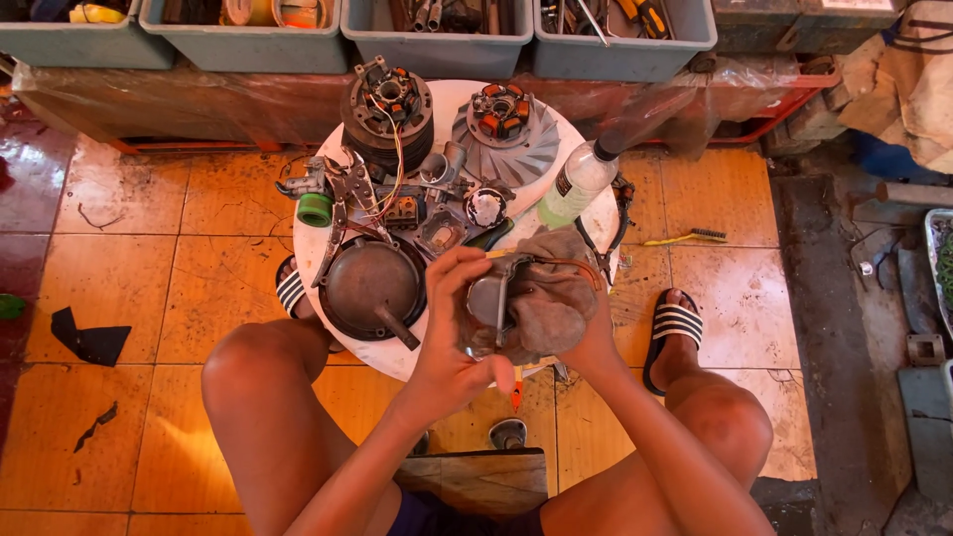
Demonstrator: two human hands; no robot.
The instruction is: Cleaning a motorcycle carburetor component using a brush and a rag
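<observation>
Over the round white table [318, 260] at its 5 o'clock edge, the left hand [449, 328] closes around a small grey metal part [488, 298], steadying it while the right hand [592, 337], fingers curled shut, presses a brown rag [551, 298] against it.

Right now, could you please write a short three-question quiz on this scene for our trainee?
1. True or false: both hands hold the metal part over the round table.
2. What wraps the part on the right hand side: A rag, B paper, C foil?
3. Which thing stands right of the finned disc?

Key: 1 true. 2 A. 3 The clear plastic bottle. The left hand grips the part from the left.
</observation>
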